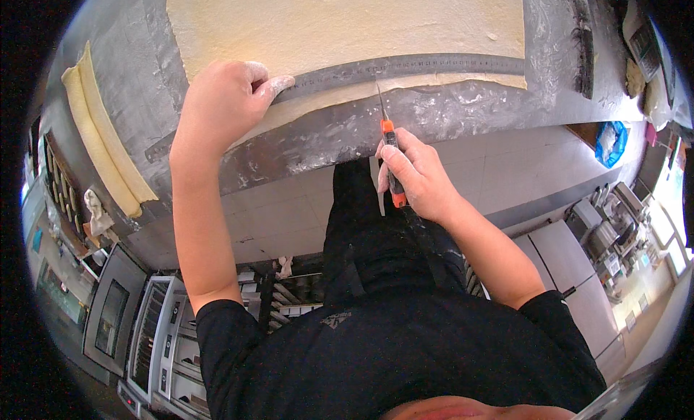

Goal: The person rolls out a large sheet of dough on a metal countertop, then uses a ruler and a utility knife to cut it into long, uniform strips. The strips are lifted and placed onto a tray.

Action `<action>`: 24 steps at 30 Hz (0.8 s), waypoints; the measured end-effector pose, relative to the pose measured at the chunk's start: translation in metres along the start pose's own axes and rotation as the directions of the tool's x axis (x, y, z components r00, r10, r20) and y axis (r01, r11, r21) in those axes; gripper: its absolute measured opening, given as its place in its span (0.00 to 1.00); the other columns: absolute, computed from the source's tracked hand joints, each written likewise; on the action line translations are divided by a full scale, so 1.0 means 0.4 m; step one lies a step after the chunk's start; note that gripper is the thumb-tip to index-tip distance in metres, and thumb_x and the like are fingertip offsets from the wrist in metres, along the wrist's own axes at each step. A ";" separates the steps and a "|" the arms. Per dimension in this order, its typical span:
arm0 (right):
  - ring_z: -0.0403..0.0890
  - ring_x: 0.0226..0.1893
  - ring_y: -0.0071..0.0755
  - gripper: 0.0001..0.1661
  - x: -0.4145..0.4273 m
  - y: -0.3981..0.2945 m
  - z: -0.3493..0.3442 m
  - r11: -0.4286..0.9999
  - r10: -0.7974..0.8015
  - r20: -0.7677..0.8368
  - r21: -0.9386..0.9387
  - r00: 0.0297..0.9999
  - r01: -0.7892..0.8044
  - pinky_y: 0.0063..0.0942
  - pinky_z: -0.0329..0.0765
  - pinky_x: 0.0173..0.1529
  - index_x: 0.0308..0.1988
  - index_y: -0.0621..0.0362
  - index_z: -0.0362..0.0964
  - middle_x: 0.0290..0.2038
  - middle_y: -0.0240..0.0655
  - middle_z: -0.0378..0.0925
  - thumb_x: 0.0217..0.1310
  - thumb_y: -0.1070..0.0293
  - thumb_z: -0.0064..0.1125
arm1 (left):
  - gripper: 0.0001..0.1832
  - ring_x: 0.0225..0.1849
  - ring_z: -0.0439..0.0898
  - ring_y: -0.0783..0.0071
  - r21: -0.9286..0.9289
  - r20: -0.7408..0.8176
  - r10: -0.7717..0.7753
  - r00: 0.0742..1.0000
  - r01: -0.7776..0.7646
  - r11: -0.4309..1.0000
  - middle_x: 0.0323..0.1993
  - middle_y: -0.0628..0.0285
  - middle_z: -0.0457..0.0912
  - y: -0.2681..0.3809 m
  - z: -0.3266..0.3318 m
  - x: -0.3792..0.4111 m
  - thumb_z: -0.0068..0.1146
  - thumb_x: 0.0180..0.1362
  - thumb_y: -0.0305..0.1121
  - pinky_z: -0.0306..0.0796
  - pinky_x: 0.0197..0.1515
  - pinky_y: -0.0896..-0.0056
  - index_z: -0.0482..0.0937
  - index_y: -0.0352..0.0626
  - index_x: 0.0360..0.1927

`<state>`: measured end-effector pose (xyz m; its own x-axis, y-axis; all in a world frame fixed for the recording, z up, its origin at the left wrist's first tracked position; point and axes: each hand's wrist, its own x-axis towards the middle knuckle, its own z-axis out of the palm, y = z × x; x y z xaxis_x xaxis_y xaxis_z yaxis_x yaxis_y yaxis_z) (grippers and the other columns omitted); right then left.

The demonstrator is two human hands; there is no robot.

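A large sheet of pale yellow dough (347, 27) lies on the floury metal worktop (434, 110). A long metal ruler (401, 66) rests along the dough's near edge, with a narrow strip of dough (336, 98) showing on its near side. My left hand (230, 103), fingers curled and floury, presses on the ruler's left part; what lies under the fingers is hidden. My right hand (412, 170) grips a craft knife (386, 128) with an orange and black handle. Its thin blade points away from me, its tip at the dough strip beside the ruler, around the ruler's middle.
Folded dough strips (103, 132) lie at the worktop's left. A dark brush (584, 46) lies at the right, near a scale-like device (643, 43). A blue-lined bin (611, 143) stands beyond the near edge at right. Oven-like equipment (157, 333) is at lower left.
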<state>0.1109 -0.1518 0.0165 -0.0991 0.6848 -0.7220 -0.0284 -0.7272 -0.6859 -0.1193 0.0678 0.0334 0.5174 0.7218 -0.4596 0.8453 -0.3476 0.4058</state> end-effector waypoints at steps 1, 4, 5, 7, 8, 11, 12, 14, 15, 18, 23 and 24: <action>0.80 0.27 0.24 0.21 0.000 -0.001 0.000 1.000 0.004 0.001 0.000 1.000 -0.004 0.26 0.74 0.35 0.48 0.61 0.71 0.26 0.36 0.81 0.82 0.51 0.48 | 0.20 0.21 0.74 0.44 0.002 0.001 -0.002 1.000 0.002 1.000 0.17 0.43 0.75 0.000 -0.001 0.000 0.67 0.64 0.43 0.70 0.29 0.52 0.87 0.34 0.28; 0.80 0.27 0.24 0.21 0.000 -0.001 0.001 1.000 0.015 0.003 0.005 1.000 -0.015 0.26 0.74 0.35 0.48 0.60 0.71 0.26 0.36 0.81 0.82 0.51 0.48 | 0.21 0.21 0.68 0.48 0.009 0.031 0.003 1.000 -0.003 1.000 0.21 0.40 0.72 -0.012 0.004 0.001 0.66 0.66 0.43 0.67 0.30 0.51 0.82 0.31 0.28; 0.80 0.27 0.24 0.21 0.000 -0.001 0.001 1.000 0.017 0.004 0.008 1.000 -0.018 0.26 0.74 0.35 0.48 0.60 0.71 0.26 0.36 0.81 0.82 0.51 0.48 | 0.21 0.20 0.68 0.48 0.009 0.035 -0.001 0.999 0.001 1.000 0.21 0.40 0.72 -0.012 0.004 0.001 0.66 0.66 0.43 0.67 0.29 0.51 0.82 0.32 0.28; 0.80 0.27 0.24 0.21 0.002 -0.002 0.003 1.000 0.002 -0.007 0.007 1.000 -0.002 0.26 0.74 0.35 0.48 0.61 0.71 0.26 0.36 0.81 0.82 0.52 0.48 | 0.21 0.20 0.69 0.48 0.009 0.043 -0.009 0.999 0.008 1.000 0.21 0.40 0.72 -0.009 0.001 0.001 0.66 0.66 0.43 0.67 0.29 0.51 0.82 0.32 0.28; 0.81 0.27 0.24 0.21 0.002 -0.002 0.003 1.000 -0.006 -0.013 0.006 1.000 0.007 0.26 0.74 0.36 0.48 0.61 0.71 0.26 0.36 0.81 0.82 0.52 0.48 | 0.21 0.20 0.69 0.48 0.003 0.036 -0.002 0.999 0.002 1.000 0.20 0.40 0.72 -0.008 0.000 0.001 0.66 0.66 0.43 0.67 0.29 0.51 0.82 0.32 0.28; 0.81 0.28 0.24 0.21 -0.001 -0.014 0.003 0.998 0.061 -0.003 0.028 0.998 -0.060 0.26 0.74 0.36 0.48 0.60 0.71 0.26 0.36 0.81 0.82 0.52 0.48 | 0.22 0.20 0.69 0.48 -0.011 0.013 0.018 1.000 -0.018 1.000 0.20 0.40 0.72 -0.009 0.002 -0.001 0.66 0.66 0.44 0.67 0.29 0.51 0.82 0.32 0.28; 0.81 0.28 0.24 0.21 -0.001 -0.010 0.004 0.999 0.037 -0.006 0.024 0.999 -0.037 0.26 0.74 0.36 0.48 0.60 0.71 0.26 0.36 0.81 0.82 0.52 0.48 | 0.22 0.20 0.69 0.48 -0.014 0.005 0.027 1.000 -0.027 1.000 0.20 0.40 0.72 -0.013 0.005 -0.001 0.66 0.66 0.44 0.67 0.29 0.51 0.82 0.32 0.28; 0.81 0.28 0.24 0.21 0.000 0.001 0.006 1.000 -0.011 -0.011 0.018 1.000 0.011 0.26 0.74 0.36 0.48 0.60 0.71 0.26 0.36 0.81 0.82 0.52 0.48 | 0.22 0.20 0.69 0.47 -0.012 0.002 0.026 1.000 -0.026 1.000 0.20 0.40 0.72 -0.013 0.005 -0.002 0.66 0.66 0.44 0.67 0.29 0.51 0.82 0.32 0.28; 0.81 0.28 0.24 0.21 -0.001 0.000 0.007 1.000 -0.012 -0.013 0.015 1.000 0.012 0.26 0.74 0.36 0.48 0.60 0.71 0.26 0.36 0.81 0.82 0.52 0.48 | 0.22 0.20 0.69 0.47 -0.009 0.008 0.018 1.000 -0.018 1.000 0.20 0.40 0.72 -0.009 0.003 -0.001 0.66 0.66 0.44 0.67 0.29 0.51 0.83 0.32 0.28; 0.81 0.28 0.24 0.21 -0.004 0.000 0.008 1.000 -0.018 -0.016 0.007 1.000 0.019 0.26 0.75 0.36 0.49 0.60 0.71 0.27 0.36 0.81 0.81 0.52 0.48 | 0.21 0.20 0.69 0.48 0.010 0.014 0.014 1.000 -0.014 1.000 0.20 0.41 0.72 -0.015 0.008 0.002 0.66 0.66 0.44 0.67 0.29 0.51 0.83 0.32 0.28; 0.80 0.28 0.24 0.21 -0.003 0.005 0.007 0.999 -0.034 -0.020 0.011 0.999 0.034 0.27 0.75 0.37 0.49 0.60 0.71 0.27 0.36 0.81 0.81 0.51 0.48 | 0.20 0.20 0.69 0.49 -0.002 0.004 0.023 1.000 -0.023 1.000 0.20 0.41 0.72 -0.017 0.011 0.002 0.66 0.66 0.43 0.67 0.29 0.52 0.84 0.33 0.29; 0.80 0.28 0.24 0.21 -0.003 0.003 0.007 1.000 -0.026 -0.019 0.011 0.999 0.026 0.27 0.75 0.36 0.49 0.60 0.71 0.27 0.36 0.81 0.81 0.51 0.48 | 0.20 0.20 0.69 0.49 -0.022 -0.008 0.022 1.000 -0.022 1.000 0.20 0.41 0.72 -0.013 0.010 -0.002 0.66 0.66 0.43 0.67 0.29 0.52 0.84 0.32 0.30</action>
<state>0.1083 -0.1537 0.0168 -0.0795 0.7041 -0.7056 -0.0424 -0.7096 -0.7033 -0.1237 0.0664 0.0284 0.5345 0.7191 -0.4441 0.8307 -0.3502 0.4327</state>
